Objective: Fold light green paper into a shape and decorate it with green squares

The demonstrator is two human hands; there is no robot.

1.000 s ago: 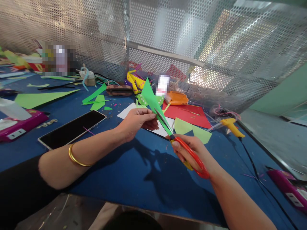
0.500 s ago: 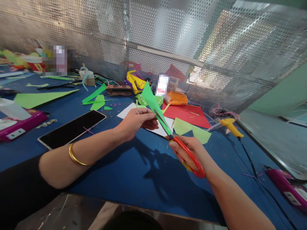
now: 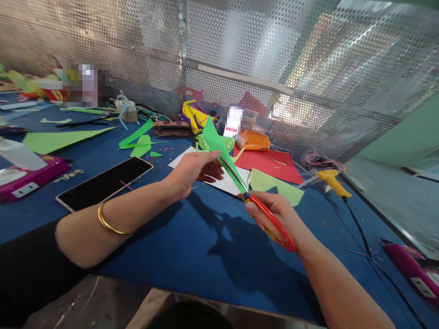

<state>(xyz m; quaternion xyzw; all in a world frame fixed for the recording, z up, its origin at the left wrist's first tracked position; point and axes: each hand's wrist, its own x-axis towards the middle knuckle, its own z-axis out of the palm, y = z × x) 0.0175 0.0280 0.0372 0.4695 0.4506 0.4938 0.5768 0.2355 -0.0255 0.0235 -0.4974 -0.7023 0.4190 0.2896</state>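
Cutting in progress, head view, only one camera. Landmark: phone point(image 3: 104, 183), lying flat on blue table point(image 3: 192, 246).

Left hand point(image 3: 192, 171), just right of phone and raised off the table: fingers pinched closed on green paper point(image 3: 214, 141), thumb on top, grip close to the cut line. Probably held that near to keep the sheet taut and stop it flopping under the blades. Paper tilted up, tip pointing away toward the mesh screen point(image 3: 274, 68), far behind phone; angle likely chosen to give a straight line of sight down the cut.

Right hand point(image 3: 274, 217), further right of phone and nearer the body: curled closed through the red handles of scissors point(image 3: 255, 203). Blades run up along the paper's right edge, partly hidden by the sheet, so blade gap cannot be told. Handles held low and blades pointed away, matching the paper's slope.

Beyond hands, right of phone: white sheet point(image 3: 228, 183), red sheet point(image 3: 270, 164), light green offcut point(image 3: 274, 185), all flat within reach. Yellow glue gun point(image 3: 331, 180) well right of phone, cord trailing toward the table's near edge. Green scraps point(image 3: 137, 139) just behind phone. Pink device point(image 3: 24, 176) left of phone. Gold bangle point(image 3: 109, 224) on left wrist, near side of phone.
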